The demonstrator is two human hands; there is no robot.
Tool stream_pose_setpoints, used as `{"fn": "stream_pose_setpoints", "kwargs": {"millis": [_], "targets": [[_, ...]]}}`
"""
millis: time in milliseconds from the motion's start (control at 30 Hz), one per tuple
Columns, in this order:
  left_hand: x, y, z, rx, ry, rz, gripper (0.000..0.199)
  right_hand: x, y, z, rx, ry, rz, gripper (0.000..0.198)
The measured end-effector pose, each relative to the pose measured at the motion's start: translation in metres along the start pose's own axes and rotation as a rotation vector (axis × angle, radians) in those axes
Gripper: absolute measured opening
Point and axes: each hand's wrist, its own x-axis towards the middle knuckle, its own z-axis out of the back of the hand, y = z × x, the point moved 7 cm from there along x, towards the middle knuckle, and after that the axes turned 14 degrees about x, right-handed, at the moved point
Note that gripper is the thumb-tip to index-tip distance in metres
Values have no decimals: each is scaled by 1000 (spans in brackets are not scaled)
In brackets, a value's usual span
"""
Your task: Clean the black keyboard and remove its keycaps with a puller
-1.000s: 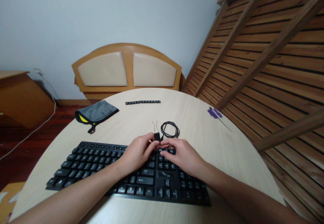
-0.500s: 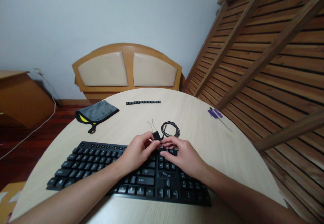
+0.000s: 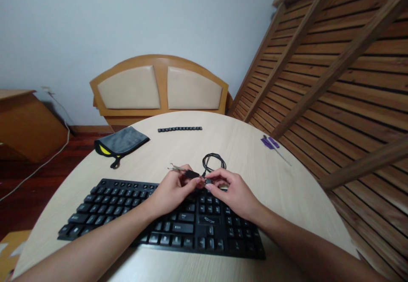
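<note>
A black keyboard (image 3: 127,205) lies across the near part of the table, under both forearms. Over its upper edge, my left hand (image 3: 174,190) is closed on a keycap puller (image 3: 192,174) with a black handle, its thin wire prongs pointing left. Just to the right, my right hand (image 3: 234,193) pinches a small dark keycap (image 3: 208,181) between thumb and fingers. The two hands nearly meet, and my left fingertips are close to the keycap. A coiled black cable (image 3: 214,161) rests right behind the hands.
Toward the far edge stands a row of loose keycaps (image 3: 180,129). A folded grey cloth (image 3: 124,140) with yellow lining lies at the left, and purple-handled tools (image 3: 270,142) at the right. Wooden slats (image 3: 350,82) lean beside the round table (image 3: 255,163).
The keycap puller has swung from pointing away to pointing left in my left hand. A keycap now shows between my right thumb and fingers. The keyboard stays put.
</note>
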Motion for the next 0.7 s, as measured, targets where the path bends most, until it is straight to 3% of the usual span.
{"fn": "stream_pose_setpoints", "kwargs": {"millis": [133, 333, 500, 700], "targets": [[1, -1, 0, -31, 11, 7, 26, -2, 3, 0, 24, 20, 59, 22], [2, -1, 1, -64, 8, 12, 27, -4, 8, -1, 14, 43, 94, 11], [3, 0, 2, -61, -15, 36, 26, -6, 19, 3, -20, 9, 221, 7], [6, 5, 1, -12, -30, 57, 25, 7, 12, 21, 25, -120, 149, 15]]}}
